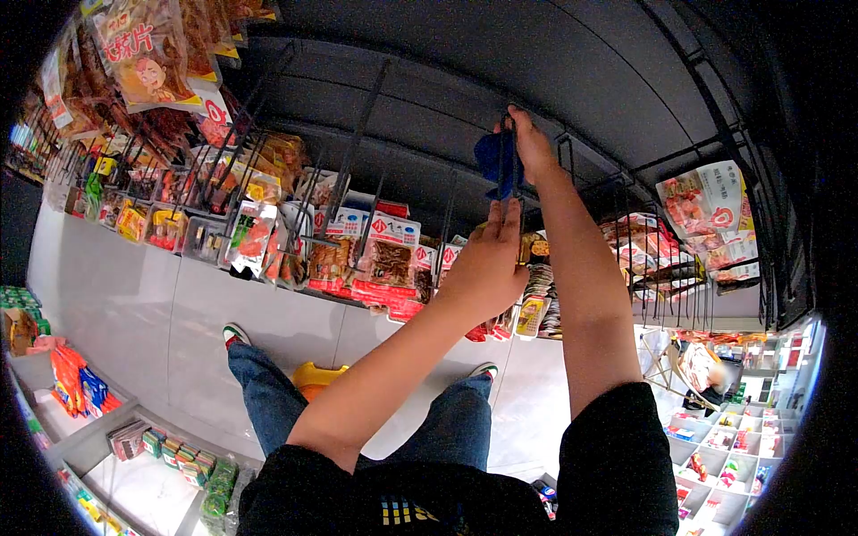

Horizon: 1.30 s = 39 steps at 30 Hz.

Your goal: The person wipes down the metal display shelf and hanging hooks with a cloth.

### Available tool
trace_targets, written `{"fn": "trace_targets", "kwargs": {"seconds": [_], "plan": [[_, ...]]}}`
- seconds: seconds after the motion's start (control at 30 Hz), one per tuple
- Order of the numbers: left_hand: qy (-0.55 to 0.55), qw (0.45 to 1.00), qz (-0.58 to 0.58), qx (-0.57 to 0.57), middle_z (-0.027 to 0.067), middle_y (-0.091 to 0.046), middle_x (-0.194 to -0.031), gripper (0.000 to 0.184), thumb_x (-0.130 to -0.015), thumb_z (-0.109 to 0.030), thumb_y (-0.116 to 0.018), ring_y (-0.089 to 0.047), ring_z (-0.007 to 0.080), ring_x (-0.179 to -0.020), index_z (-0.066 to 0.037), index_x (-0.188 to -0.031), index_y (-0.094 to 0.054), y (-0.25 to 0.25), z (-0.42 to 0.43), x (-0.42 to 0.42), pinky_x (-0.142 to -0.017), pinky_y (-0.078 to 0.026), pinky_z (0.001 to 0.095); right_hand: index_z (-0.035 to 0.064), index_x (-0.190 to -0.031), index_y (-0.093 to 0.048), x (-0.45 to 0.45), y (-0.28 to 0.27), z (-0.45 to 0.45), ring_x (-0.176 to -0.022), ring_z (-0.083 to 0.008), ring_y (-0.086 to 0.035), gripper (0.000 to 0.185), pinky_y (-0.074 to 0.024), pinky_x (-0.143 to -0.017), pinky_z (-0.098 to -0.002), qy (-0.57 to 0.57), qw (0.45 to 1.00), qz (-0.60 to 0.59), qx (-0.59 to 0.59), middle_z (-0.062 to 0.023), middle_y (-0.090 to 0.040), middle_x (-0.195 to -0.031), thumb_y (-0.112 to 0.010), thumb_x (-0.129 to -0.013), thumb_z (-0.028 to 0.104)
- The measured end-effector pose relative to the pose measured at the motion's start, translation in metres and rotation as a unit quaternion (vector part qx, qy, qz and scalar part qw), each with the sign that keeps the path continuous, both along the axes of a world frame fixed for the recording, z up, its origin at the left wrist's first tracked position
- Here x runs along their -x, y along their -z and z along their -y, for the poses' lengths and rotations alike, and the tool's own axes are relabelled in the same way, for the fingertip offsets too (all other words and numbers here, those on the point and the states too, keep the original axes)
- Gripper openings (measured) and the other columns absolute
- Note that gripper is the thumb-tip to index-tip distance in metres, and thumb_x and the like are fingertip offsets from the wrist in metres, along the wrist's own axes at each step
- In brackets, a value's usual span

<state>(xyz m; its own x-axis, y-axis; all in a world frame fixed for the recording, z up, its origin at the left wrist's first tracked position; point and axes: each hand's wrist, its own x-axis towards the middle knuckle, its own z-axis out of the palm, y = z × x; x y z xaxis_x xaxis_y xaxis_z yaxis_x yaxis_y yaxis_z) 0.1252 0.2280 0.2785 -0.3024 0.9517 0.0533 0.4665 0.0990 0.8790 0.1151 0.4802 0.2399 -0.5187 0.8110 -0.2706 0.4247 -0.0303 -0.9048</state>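
- Dark blue cloth (497, 164): bunched against the black wire rack (361, 134), between the 2 hands; thin black bars cross it, so its full outline is hard to make out.
- Right hand (534, 150): at the cloth's right edge, fingers bent; bars and cloth hide part of them, so I cannot tell how firmly they grip.
- Left hand (487, 272): just below the cloth, 2 fingers stretched out side by side to its lower end; the other fingers are unclear, as is any contact.
- Red-and-white plastic snack packets (391, 246): left of the left hand, partly behind rack bars.
- Yellow plastic object (315, 375): on the floor, cut off by the left forearm.
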Motion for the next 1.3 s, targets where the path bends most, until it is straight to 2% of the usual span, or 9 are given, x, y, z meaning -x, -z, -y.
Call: {"fn": "trace_targets", "kwargs": {"seconds": [0.23, 0.4, 0.63, 0.8, 0.9, 1.07, 1.17, 1.23, 1.3], "plan": [[-0.014, 0.998, 0.031, -0.044, 0.0357, -0.024, -0.138, 0.08, -0.075, -0.015, -0.06, -0.032, 0.0458, -0.126, 0.006, -0.139, -0.016, 0.012, -0.001, -0.002, -0.107, -0.026, 0.0416, 0.0142, -0.077, -0.053, 0.003, 0.005, 0.008, -0.072, -0.0174, -0.05, 0.041, -0.0409, -0.069, -0.0314, 0.05, 0.989, -0.086, 0.113, -0.0027, -0.055, -0.077, -0.055, -0.08, 0.055], [-0.056, 0.997, 0.044, -0.025, 0.0353, -0.023, -0.139, 0.078, -0.076, -0.014, -0.058, -0.03, 0.045, -0.128, 0.006, -0.139, -0.017, 0.0, -0.001, -0.007, -0.108, -0.025, 0.0409, 0.0139, -0.078, -0.052, 0.008, -0.024, 0.028, -0.071, -0.0167, -0.049, 0.04, -0.0407, -0.069, -0.0294, -0.035, 0.997, -0.054, 0.052, -0.0028, -0.056, -0.078, -0.055, -0.08, 0.054], [-0.072, 0.997, 0.001, -0.012, 0.0333, -0.023, -0.14, 0.077, -0.074, -0.009, -0.056, -0.029, 0.0426, -0.13, 0.005, -0.139, -0.017, 0.003, 0.014, 0.017, -0.109, -0.024, 0.0399, 0.0121, -0.077, -0.054, 0.044, 0.008, 0.012, -0.071, -0.0187, -0.048, 0.041, -0.0391, -0.068, -0.0319, 0.027, 0.999, -0.034, 0.018, -0.0045, -0.056, -0.076, -0.05, -0.082, 0.053], [-0.077, 0.997, 0.019, -0.007, 0.0308, -0.024, -0.141, 0.077, -0.074, -0.008, -0.057, -0.028, 0.0417, -0.13, 0.002, -0.14, -0.019, 0.004, 0.032, 0.043, -0.109, -0.024, 0.0392, 0.0116, -0.074, -0.054, 0.072, 0.008, 0.026, -0.069, -0.0175, -0.048, 0.044, -0.0391, -0.067, -0.0312, 0.013, 0.998, 0.062, 0.001, -0.0046, -0.057, -0.076, -0.047, -0.083, 0.054], [-0.069, 0.997, 0.019, -0.02, 0.0307, -0.025, -0.141, 0.077, -0.075, -0.008, -0.056, -0.028, 0.0415, -0.13, 0.002, -0.14, -0.018, 0.007, 0.035, 0.049, -0.109, -0.024, 0.039, 0.0122, -0.071, -0.056, 0.079, 0.025, 0.022, -0.071, -0.0198, -0.048, 0.047, -0.0386, -0.068, -0.0359, 0.031, 0.999, -0.019, -0.018, -0.0066, -0.056, -0.076, -0.044, -0.084, 0.056], [-0.057, 0.998, 0.01, -0.037, 0.0304, -0.025, -0.141, 0.075, -0.076, -0.009, -0.056, -0.028, 0.0408, -0.131, 0.003, -0.14, -0.018, 0.012, 0.035, 0.049, -0.109, -0.023, 0.0379, 0.0116, -0.071, -0.057, 0.068, -0.001, 0.039, -0.069, -0.0189, -0.048, 0.046, -0.0384, -0.068, -0.0335, -0.019, 0.998, 0.033, -0.059, -0.006, -0.055, -0.074, -0.043, -0.086, 0.053], [-0.059, 0.993, -0.029, -0.095, 0.0376, -0.026, -0.136, 0.075, -0.073, -0.008, -0.054, -0.038, 0.049, -0.119, 0.006, -0.138, -0.02, 0.015, 0.034, 0.052, -0.102, -0.034, 0.0437, 0.0106, -0.071, -0.056, 0.067, -0.014, 0.047, -0.067, -0.0178, -0.048, 0.046, -0.0381, -0.069, -0.0307, -0.026, 0.997, 0.029, -0.063, -0.0047, -0.055, -0.074, -0.042, -0.087, 0.051], [-0.04, 0.997, 0.03, -0.061, 0.0309, -0.025, -0.14, 0.076, -0.075, -0.008, -0.055, -0.028, 0.0398, -0.131, 0.005, -0.139, -0.018, 0.006, 0.035, 0.053, -0.109, -0.023, 0.0367, 0.0101, -0.071, -0.056, 0.071, -0.002, 0.036, -0.067, -0.0178, -0.048, 0.046, -0.0378, -0.069, -0.0298, -0.019, 0.998, 0.043, -0.032, -0.0042, -0.055, -0.073, -0.042, -0.087, 0.051], [-0.045, 0.997, 0.032, -0.055, 0.031, -0.025, -0.14, 0.076, -0.075, -0.008, -0.056, -0.028, 0.0397, -0.131, 0.006, -0.139, -0.018, 0.007, 0.034, 0.052, -0.109, -0.023, 0.0367, 0.0098, -0.072, -0.057, 0.078, 0.02, 0.022, -0.071, -0.0197, -0.049, 0.046, -0.0372, -0.072, -0.032, -0.002, 0.998, -0.042, -0.04, -0.006, -0.055, -0.075, -0.041, -0.087, 0.051]]}}
